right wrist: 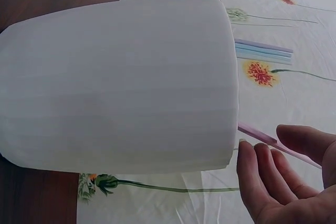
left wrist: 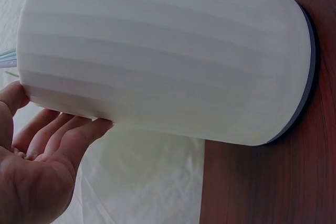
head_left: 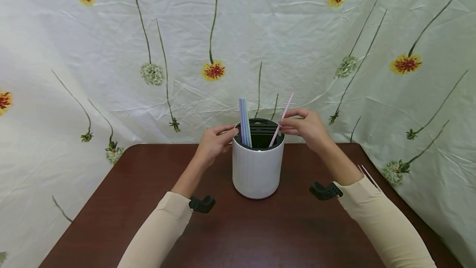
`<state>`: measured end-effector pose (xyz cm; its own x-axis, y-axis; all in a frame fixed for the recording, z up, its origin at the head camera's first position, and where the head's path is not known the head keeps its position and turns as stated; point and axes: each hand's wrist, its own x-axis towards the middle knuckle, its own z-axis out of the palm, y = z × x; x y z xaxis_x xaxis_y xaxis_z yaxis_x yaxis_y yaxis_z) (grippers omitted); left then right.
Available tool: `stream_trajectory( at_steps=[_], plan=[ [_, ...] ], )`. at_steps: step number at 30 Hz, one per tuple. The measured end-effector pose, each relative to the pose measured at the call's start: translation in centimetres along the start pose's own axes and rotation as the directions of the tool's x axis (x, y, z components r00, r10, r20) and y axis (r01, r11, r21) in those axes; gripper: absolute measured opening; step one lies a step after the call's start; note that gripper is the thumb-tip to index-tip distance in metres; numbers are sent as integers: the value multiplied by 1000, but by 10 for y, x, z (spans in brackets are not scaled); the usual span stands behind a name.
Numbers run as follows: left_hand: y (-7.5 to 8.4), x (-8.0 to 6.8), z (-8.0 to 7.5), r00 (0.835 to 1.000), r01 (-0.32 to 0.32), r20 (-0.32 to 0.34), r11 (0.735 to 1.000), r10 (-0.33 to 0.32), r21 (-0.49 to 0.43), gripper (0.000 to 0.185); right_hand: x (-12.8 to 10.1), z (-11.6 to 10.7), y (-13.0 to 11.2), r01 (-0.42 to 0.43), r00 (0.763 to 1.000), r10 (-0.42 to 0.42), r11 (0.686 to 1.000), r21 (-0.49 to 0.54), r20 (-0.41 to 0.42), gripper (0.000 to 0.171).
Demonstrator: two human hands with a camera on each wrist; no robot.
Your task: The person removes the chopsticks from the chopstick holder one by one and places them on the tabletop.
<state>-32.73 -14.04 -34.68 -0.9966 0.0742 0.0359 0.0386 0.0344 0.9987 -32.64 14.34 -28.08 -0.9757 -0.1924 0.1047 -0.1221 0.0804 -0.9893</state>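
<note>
- Pink straw [head_left: 286, 108]: leaning, lower end inside the utensil holder [head_left: 256, 173], upper end above the holder's right rim.
- Right hand [head_left: 306, 129]: thumb and fingers in a light pinch on the pink straw, beside the rim.
- Left hand [head_left: 213, 146]: gripping the holder's left side, thumb at the rim, fingers against the outer wall.
- Risks (judged, not seen): a slack pinch could let the straw slide or flop sideways; a knock on the rim could tip the holder, should the left hand loosen; hard squeezing could crease the straw.
- Appearance, straw: slender, straight, pale pink; whether hollow, cannot tell.
- Appearance, holder: white, faintly ribbed wall, dark base, dark slotted insert [head_left: 265, 127]; upright near the far edge of the surface [head_left: 297, 226], between its two far corners.
- Further contents: blue and lilac straws [head_left: 245, 121], bunched nearly upright at left.
</note>
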Motion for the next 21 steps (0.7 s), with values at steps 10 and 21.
stream_trajectory(
  at_steps=[10,21],
  plan=[
    [0,0,0,1000,13,-6,1000,-13,17,45,0,6,7,3,1000,-2,998,57,-12,19],
    [-1,1,2,1000,13,-5,1000,-13,-4,45,0,6,13,28,999,-27,998,59,-21,19]
  ],
)
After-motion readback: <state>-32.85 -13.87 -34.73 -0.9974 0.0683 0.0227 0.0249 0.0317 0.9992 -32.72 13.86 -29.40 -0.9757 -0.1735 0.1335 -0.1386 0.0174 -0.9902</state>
